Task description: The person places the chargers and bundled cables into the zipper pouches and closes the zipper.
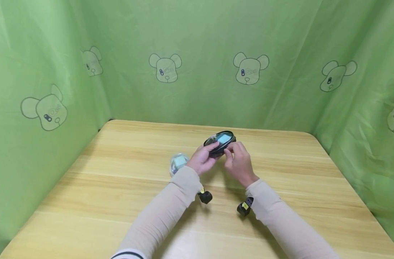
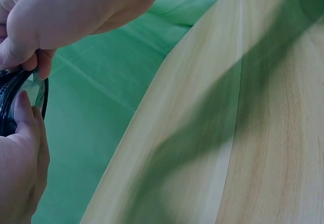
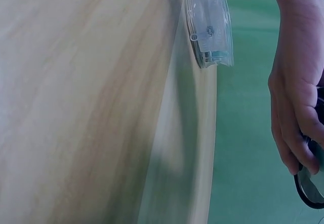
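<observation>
My left hand (image 1: 202,160) holds a round black-rimmed case (image 1: 213,139) tilted up above the table, its thumb lying over the clear top. A light blue block (image 1: 225,139) shows through that top. At the case's near right edge, my right hand (image 1: 240,162) pinches the rim with curled fingers. The left wrist view has the right fingertips at the black edge (image 2: 7,97), above the left thumb. Left of the left hand, a clear round container (image 1: 173,168) sits on the table with a pale blue piece (image 1: 181,160) in it.
The wooden table (image 1: 119,201) has rounded far corners. Green curtains (image 1: 203,97) printed with bear heads hang around its back and sides. Both wrists carry small black cameras, the left one (image 1: 205,197) and the right one (image 1: 243,209) low over the tabletop.
</observation>
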`<action>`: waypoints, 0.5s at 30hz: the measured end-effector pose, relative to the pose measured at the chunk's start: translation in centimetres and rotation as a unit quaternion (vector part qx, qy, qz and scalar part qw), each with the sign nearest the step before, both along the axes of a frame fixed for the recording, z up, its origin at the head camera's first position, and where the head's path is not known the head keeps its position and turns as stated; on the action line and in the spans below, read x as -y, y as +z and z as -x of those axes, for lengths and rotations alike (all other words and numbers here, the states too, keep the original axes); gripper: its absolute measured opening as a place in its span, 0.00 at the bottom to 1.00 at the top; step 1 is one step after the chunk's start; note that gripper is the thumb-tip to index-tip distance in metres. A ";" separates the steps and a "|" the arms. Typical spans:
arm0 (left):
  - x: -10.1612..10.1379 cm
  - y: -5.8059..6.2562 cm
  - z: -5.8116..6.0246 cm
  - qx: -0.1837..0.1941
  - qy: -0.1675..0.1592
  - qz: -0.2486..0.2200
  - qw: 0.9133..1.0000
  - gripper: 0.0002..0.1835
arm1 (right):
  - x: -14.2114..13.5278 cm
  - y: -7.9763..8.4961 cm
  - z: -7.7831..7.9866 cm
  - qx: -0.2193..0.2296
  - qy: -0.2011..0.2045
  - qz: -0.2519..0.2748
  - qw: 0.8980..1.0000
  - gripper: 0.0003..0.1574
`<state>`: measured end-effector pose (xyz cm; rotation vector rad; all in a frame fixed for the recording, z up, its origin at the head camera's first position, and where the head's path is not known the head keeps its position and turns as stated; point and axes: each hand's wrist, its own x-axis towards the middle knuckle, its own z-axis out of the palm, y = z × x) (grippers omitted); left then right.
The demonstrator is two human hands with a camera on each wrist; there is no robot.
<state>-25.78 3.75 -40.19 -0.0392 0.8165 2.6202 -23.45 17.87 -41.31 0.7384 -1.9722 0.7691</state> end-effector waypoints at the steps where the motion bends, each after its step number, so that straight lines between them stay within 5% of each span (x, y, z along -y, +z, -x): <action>1: 0.0 0.0 0.0 0.000 -0.001 0.000 1.000 0.26 | 0.0 0.0 0.0 0.000 -0.002 0.002 1.000 0.09; 15: 0.4 0.1 -0.2 0.007 0.006 0.004 1.000 0.27 | 0.1 0.0 0.1 -0.006 0.000 0.023 1.000 0.10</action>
